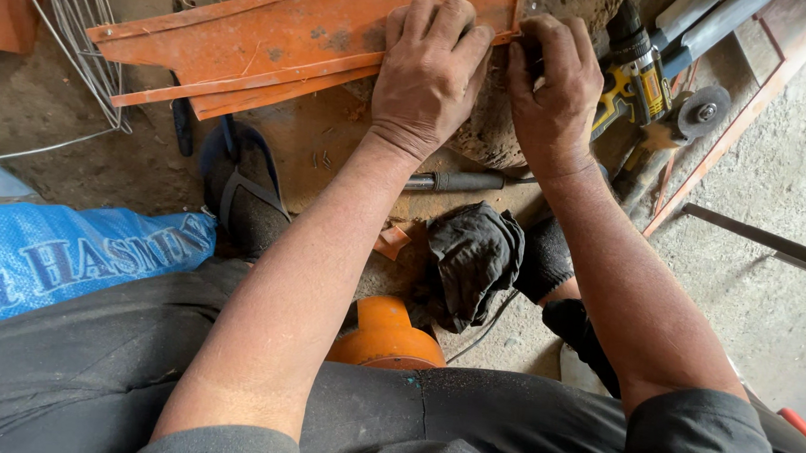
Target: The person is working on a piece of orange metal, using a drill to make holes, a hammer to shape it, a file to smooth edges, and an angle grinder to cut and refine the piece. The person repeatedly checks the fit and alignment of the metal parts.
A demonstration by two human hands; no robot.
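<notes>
Pressing flat on the orange metal strip (275,44), the left hand (428,74) pins its right end against a rock (489,131) on the floor. The right hand (554,88) pinches that end, fingers curled. It looks stiff, thin and sharp-edged (rusty too), best gripped on the flat face.

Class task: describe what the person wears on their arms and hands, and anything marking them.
Both forearms are bare. Dark grey short sleeves end above the elbows, on the left arm and the right arm. The left hand and right hand wear no gloves or rings, and look dusty.

Soft even daylight — sharp, shadowless
</notes>
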